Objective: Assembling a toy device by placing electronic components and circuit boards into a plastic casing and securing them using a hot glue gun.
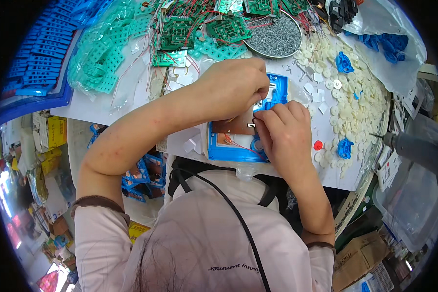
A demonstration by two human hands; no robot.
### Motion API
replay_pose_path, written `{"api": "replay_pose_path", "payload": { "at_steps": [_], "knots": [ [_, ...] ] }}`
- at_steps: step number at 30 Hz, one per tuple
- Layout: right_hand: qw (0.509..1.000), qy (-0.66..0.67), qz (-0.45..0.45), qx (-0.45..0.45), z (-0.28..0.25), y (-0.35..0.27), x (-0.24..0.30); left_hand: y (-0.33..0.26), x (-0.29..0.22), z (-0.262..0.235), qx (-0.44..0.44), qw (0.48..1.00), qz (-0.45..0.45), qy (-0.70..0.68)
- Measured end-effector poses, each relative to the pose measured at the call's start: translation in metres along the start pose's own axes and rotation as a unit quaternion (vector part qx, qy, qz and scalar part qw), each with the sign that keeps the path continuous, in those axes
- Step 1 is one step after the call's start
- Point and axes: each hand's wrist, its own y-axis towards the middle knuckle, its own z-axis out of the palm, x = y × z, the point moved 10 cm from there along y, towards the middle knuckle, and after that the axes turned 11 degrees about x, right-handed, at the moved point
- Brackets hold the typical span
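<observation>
A blue plastic housing [228, 150] lies on the white worktop [297, 170] with a brown circuit board [236, 127] set inside it and thin red wires on the board. My left hand [236, 87] is over the housing's upper part, fingers pinched together at its top edge. My right hand [284, 134] rests on the housing's right side, fingertips pressing a small white part against the board. What my left fingers pinch is hidden.
Green circuit boards [180, 34] with red wires and teal rubber pads [102, 58] lie at the back. A round tray of grey screws [275, 36] stands behind. White round discs [348, 104] and blue round parts [344, 63] cover the right. Blue housings [34, 63] are stacked left. An electric screwdriver [413, 146] hangs right.
</observation>
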Motion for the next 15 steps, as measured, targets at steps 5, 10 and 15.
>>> {"api": "replay_pose_path", "payload": {
  "at_steps": [5,10,15],
  "knots": [
    [1.0,0.004,-0.004,-0.004,0.0,0.0,0.0,-0.004,-0.004,0.006,0.017,0.999,-0.022,0.047],
    [1.0,0.01,-0.005,-0.007,0.001,0.0,-0.001,-0.01,-0.018,0.006,0.028,0.996,-0.019,0.084],
    [1.0,0.003,0.0,-0.005,0.0,0.0,-0.001,-0.01,-0.026,0.016,0.054,0.987,-0.026,0.152]
  ]
}}
